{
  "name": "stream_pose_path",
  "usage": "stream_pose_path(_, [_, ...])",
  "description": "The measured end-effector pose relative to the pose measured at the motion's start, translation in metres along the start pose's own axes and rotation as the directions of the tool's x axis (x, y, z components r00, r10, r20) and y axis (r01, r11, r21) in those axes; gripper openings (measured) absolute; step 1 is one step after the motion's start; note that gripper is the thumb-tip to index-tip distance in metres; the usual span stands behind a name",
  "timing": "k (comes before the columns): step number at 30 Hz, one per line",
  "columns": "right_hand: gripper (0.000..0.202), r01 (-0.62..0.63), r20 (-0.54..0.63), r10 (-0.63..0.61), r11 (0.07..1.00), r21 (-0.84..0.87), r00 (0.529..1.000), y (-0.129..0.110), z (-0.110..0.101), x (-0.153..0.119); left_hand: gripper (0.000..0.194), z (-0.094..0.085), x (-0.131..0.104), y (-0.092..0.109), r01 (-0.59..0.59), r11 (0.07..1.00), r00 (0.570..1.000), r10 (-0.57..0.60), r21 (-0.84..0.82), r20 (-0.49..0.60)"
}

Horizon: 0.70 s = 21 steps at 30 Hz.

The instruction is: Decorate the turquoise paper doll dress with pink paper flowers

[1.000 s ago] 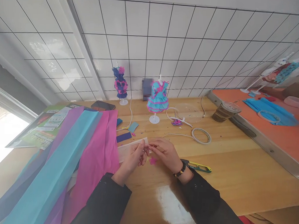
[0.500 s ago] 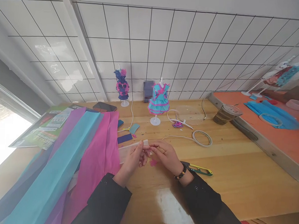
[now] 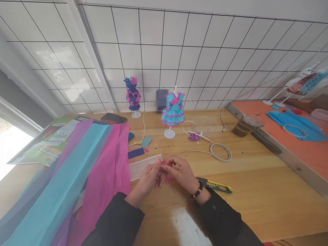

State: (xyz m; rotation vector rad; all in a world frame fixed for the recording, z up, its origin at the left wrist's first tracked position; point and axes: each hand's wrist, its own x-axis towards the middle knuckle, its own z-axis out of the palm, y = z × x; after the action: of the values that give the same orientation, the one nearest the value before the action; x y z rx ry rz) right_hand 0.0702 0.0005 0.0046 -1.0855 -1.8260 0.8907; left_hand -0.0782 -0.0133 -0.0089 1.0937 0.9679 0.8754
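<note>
My left hand and my right hand meet at the fingertips over the wooden table. Both are closed in a pinch on a small pink piece, mostly hidden by the fingers. Another pink scrap shows just below my right fingers. Behind my left hand lies a pale flat strip. A cutter with a yellow and green handle rests beside my right wrist.
Pink, turquoise and purple sheets cover the left side. Two small dressed stands, one in turquoise and one in navy, stand at the back. A tape roll and a cup are at the right.
My fingertips have drawn closer together around the pink piece, and my left hand has lowered slightly. More of the pale strip shows behind it. The view has shifted a little.
</note>
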Motion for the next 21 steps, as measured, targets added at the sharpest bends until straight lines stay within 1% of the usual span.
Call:
stream_pose_path(5, [0.019,0.025,0.054,-0.026,0.999,0.029,0.998,-0.0028,-0.0043,0.0018,0.062,-0.0012,0.0016,0.0031,0.024,0.977,0.999,-0.032,-0.214,-0.033])
stream_pose_path(8, [0.019,0.03,0.076,-0.032,0.999,0.03,0.997,-0.004,-0.005,0.0023,0.062,-0.0024,0.0024,0.0048,0.022,0.959,0.999,-0.034,-0.283,-0.038])
stream_pose_path(10, [0.018,0.032,0.074,-0.034,0.999,0.031,0.997,-0.0036,-0.0042,0.0021,0.064,-0.0028,0.0028,0.0045,0.026,0.951,0.999,-0.034,-0.309,-0.021])
stream_pose_path(13, [0.018,0.011,0.048,-0.012,1.0,0.028,0.999,-0.0013,-0.0022,0.001,0.067,-0.0019,0.0032,0.002,0.059,0.955,0.998,-0.055,-0.291,0.024])
stream_pose_path(15, [0.021,-0.014,0.033,0.013,1.0,0.021,0.999,0.0005,-0.0007,0.0,0.068,-0.0002,0.0029,0.0,0.076,0.967,0.996,-0.065,-0.243,0.053])
stream_pose_path(17, [0.024,-0.04,0.029,0.039,0.999,0.021,0.999,0.0016,0.0001,-0.0009,0.069,0.0015,0.0022,-0.0013,0.069,0.979,0.996,-0.056,-0.191,0.072])
stream_pose_path(19, [0.026,-0.053,0.043,0.052,0.998,0.027,0.998,0.0013,-0.0002,-0.0011,0.071,0.0023,0.0014,-0.0014,0.055,0.987,0.996,-0.044,-0.149,0.079])
stream_pose_path(21, [0.025,-0.039,0.06,0.037,0.999,0.027,0.997,-0.0005,-0.0017,-0.0005,0.071,0.0018,0.0011,-0.0004,0.06,0.989,0.996,-0.051,-0.139,0.069])
